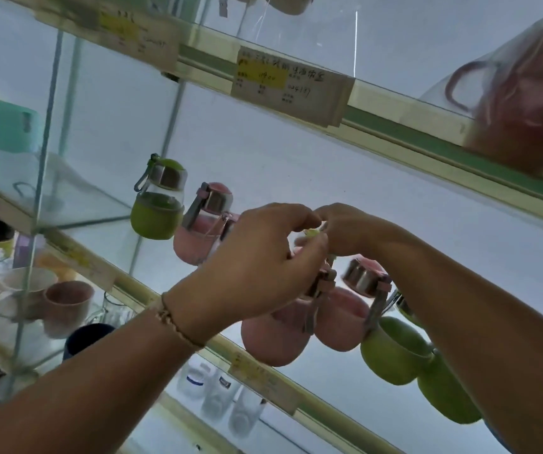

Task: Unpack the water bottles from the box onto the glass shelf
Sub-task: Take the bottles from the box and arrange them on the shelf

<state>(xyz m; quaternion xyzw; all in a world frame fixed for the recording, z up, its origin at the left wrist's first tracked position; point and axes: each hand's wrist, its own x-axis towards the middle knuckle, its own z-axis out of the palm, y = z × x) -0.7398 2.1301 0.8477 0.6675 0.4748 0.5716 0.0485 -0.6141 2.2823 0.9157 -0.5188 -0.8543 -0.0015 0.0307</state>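
**A:** Head view: left hand (257,257) and right hand (352,231) meet, fingers curled, both pinching a small green cap (312,232). Its bottle is hidden behind them.

**B:** Pink bottles (273,335) and green bottles (394,352) stand on the glass shelf (132,286). Empty glass, I'd say: light, breakable. Grip the soft sleeve, not the strap.

**A:** Glass on glass, slick, so land it gently. Front's crowded, with room behind. The box isn't in view.
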